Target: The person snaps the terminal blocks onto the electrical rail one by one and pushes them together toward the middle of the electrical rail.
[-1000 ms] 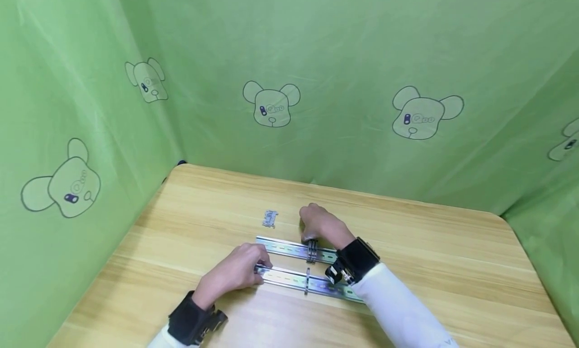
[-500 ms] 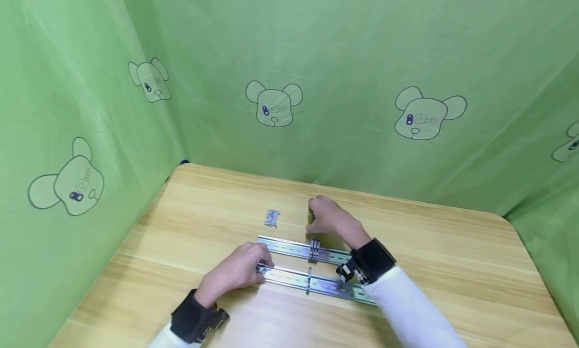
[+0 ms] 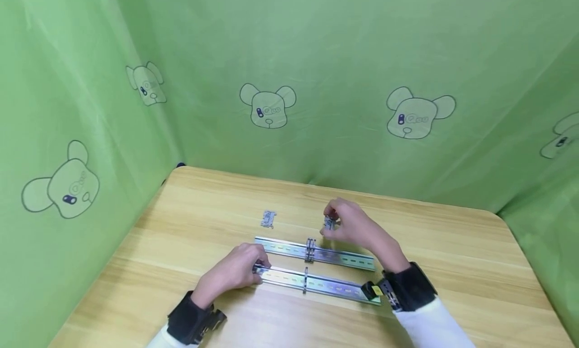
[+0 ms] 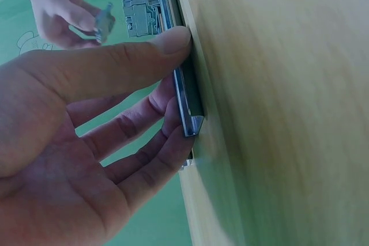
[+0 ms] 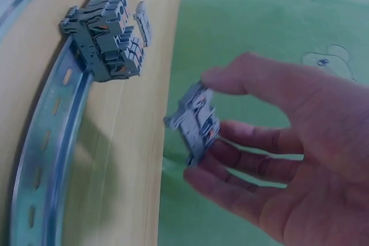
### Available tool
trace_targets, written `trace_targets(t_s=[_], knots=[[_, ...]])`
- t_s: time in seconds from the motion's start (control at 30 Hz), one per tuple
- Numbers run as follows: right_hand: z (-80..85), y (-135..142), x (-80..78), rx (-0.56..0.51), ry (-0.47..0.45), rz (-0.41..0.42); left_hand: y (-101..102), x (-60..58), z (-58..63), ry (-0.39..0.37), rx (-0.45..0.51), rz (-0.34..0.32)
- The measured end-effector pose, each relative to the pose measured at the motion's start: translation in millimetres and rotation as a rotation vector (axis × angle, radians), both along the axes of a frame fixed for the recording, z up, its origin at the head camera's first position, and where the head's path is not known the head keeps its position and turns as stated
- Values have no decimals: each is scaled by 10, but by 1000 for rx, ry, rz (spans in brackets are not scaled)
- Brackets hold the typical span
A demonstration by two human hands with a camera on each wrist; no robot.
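Note:
My left hand (image 3: 236, 268) grips the left end of the nearer metal DIN rail (image 3: 289, 277), thumb on one side and fingers on the other in the left wrist view. One thin terminal block (image 3: 305, 280) sits across that rail near its middle. Behind it lies a second DIN rail (image 3: 280, 246) carrying several grey terminal blocks (image 5: 106, 38) side by side. Beyond the far rail, my right hand (image 3: 355, 226) pinches a loose grey terminal block (image 5: 196, 122) between thumb and fingertips, above the tabletop.
Another loose terminal block (image 3: 268, 219) lies flat on the wooden table (image 3: 217, 202), behind the far rail's left part. A green curtain (image 3: 334, 147) with bear-head drawings stands along the table's back and left edges.
My right hand has moved from the blocks on the far rail back and to the right, with a terminal block now visible in its fingers. The left hand stays on the near rail's end.

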State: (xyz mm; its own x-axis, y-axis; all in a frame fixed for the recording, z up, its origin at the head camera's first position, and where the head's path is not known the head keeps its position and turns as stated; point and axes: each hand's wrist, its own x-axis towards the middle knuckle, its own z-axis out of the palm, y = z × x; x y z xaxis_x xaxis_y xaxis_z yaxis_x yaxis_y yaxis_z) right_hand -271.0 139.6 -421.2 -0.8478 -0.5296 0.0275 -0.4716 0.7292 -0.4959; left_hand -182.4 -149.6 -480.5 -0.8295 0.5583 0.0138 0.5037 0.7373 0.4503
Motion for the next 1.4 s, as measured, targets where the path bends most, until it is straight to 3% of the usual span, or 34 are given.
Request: trace_targets(t_s=[0.23, 0.47, 0.7, 0.97, 1.4], knots=[[-89, 313, 206, -146, 85, 8, 2, 14, 8, -15, 11, 9], [-207, 678, 382, -272, 157, -37, 11, 12, 9, -15, 19, 7], [-335, 960, 560, -401, 131, 12, 1, 4, -5, -8, 15, 1], [-466, 1162, 780, -399, 133, 102, 12, 6, -10, -3, 15, -8], [-635, 1385, 1027, -326, 241, 105, 16, -5, -33, -7, 11, -6]])
